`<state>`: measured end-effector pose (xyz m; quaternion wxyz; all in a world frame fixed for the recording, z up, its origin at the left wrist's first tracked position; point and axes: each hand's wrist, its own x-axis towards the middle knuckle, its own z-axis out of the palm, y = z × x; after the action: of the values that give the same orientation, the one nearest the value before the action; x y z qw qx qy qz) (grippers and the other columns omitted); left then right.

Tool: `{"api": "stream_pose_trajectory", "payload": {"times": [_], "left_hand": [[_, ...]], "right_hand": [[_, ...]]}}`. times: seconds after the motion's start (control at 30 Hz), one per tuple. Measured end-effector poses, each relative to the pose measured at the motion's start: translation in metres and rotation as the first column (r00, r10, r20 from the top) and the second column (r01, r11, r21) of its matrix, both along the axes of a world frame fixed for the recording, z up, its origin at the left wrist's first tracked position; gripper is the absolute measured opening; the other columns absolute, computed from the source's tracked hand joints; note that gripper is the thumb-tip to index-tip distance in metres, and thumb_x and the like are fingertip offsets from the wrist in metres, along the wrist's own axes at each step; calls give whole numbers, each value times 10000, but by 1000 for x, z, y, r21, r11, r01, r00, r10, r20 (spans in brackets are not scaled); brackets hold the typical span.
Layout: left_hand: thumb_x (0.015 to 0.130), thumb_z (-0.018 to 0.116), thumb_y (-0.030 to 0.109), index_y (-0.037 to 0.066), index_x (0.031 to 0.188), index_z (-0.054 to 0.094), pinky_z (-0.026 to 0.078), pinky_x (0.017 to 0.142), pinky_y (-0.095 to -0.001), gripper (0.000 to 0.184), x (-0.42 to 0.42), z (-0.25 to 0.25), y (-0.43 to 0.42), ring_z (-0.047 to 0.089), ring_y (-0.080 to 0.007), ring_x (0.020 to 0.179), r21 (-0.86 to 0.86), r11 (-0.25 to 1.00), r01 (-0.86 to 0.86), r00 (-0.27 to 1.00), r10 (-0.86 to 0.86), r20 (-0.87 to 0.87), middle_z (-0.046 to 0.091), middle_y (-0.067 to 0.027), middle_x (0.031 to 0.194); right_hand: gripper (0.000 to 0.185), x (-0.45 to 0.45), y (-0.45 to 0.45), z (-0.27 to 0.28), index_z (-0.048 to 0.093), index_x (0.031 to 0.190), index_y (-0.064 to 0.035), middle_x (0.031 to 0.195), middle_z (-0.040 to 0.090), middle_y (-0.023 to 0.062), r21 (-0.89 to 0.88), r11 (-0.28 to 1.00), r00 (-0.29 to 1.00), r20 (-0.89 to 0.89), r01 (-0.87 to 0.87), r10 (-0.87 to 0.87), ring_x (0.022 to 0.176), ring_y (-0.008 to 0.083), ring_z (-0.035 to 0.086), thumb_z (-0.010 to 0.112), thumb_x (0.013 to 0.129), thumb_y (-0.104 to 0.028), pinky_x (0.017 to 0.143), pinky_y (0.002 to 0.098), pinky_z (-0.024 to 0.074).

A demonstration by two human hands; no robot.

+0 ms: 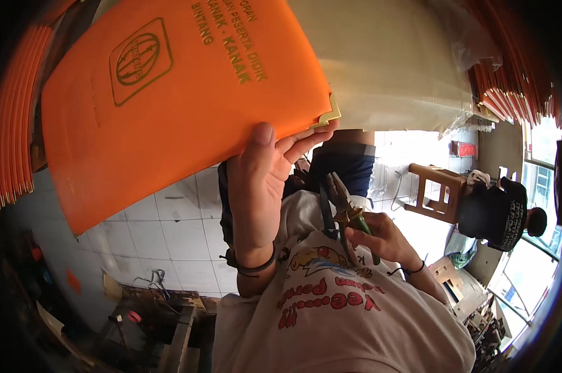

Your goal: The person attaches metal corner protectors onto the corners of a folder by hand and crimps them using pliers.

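Basically the left hand [254, 186] grips the folder [188, 118] by its edge, thumb on the cover, probably to steady it with the brass corner [334, 110] exposed, while the right hand [385, 239] grips pliers [356, 219] by the shirt [355, 329].

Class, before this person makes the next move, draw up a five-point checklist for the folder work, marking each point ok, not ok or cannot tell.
1. Orange folder supported: ok; the left hand has its thumb on the cover and its fingers at the edge.
2. Pliers in hand: ok; the right hand holds them by the green handles.
3. Metal corner in place: ok; it sits on the folder corner near the left fingertips.
4. Metal corner pressed fully tight: cannot tell; its grip on the cover is too small to judge.
5. Pliers positioned at the metal corner: not ok; they are apart from the folder.
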<state>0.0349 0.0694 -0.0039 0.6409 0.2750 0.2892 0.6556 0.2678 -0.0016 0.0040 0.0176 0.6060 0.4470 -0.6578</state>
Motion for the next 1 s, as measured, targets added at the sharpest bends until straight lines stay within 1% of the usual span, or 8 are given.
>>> {"api": "stream_pose_trajectory", "payload": {"times": [0.2,0.3,0.33,0.47,0.57,0.77,0.87,1.0], "left_hand": [[1009,306,373,-128,1318,375,454,997,-548,593,3,0,0,572,-473,1117,-3,999,-50,998,50,-38,555,-317,1216],[1010,310,372,-124,1318,378,457,995,-553,587,4,1,0,583,-477,1101,-26,997,-79,995,77,-68,563,-303,1214],[1011,312,369,-123,1317,379,456,996,-555,583,4,-1,1,587,-478,1096,-18,997,-78,994,76,-78,564,-299,1215],[1015,317,351,-126,1309,383,470,987,-548,564,3,-4,2,597,-489,1078,31,996,-80,989,84,-118,566,-297,1213],[1019,312,339,-132,1299,391,491,969,-530,554,5,9,-1,597,-490,1079,-39,993,-113,987,108,-116,570,-296,1208],[1013,306,342,-134,1277,430,507,958,-485,559,-3,2,-1,625,-440,1066,-43,999,-18,996,14,-85,588,-287,1193],[1010,310,347,-135,1278,436,505,961,-470,566,-3,6,-2,633,-423,1063,-67,997,-32,990,22,-136,593,-285,1187],[1013,313,346,-141,1289,422,502,968,-471,570,-3,3,-2,626,-421,1077,-54,998,-32,993,25,-114,578,-290,1208]], "right_hand": [[298,-6,5,4,655,1088,22,918,701,86,66,990,992,38,-120,118,837,119,619,641,909,-215,754,290,492],[272,-20,4,5,655,988,-12,887,633,77,161,964,961,-215,210,-173,732,155,591,659,893,-266,665,333,458],[269,-20,11,7,647,1069,10,969,621,76,252,964,989,-142,83,-48,763,142,591,649,877,-178,679,307,461],[286,-32,7,10,631,1120,42,888,639,65,116,963,913,-363,244,-187,759,123,605,606,870,-93,694,269,475],[363,-43,13,27,549,1231,49,1120,640,162,0,985,919,-359,172,-161,1017,211,644,583,887,-60,848,348,523],[265,-57,16,26,621,1061,59,945,662,113,273,943,940,-330,189,-93,815,159,649,633,832,-75,735,304,519],[265,-59,17,22,610,1058,63,957,655,123,391,910,948,-318,139,-8,796,167,650,621,839,-86,727,303,522],[236,-67,17,27,606,1034,56,956,640,117,352,914,942,-327,201,-81,778,152,641,607,874,-117,707,294,516]]}}
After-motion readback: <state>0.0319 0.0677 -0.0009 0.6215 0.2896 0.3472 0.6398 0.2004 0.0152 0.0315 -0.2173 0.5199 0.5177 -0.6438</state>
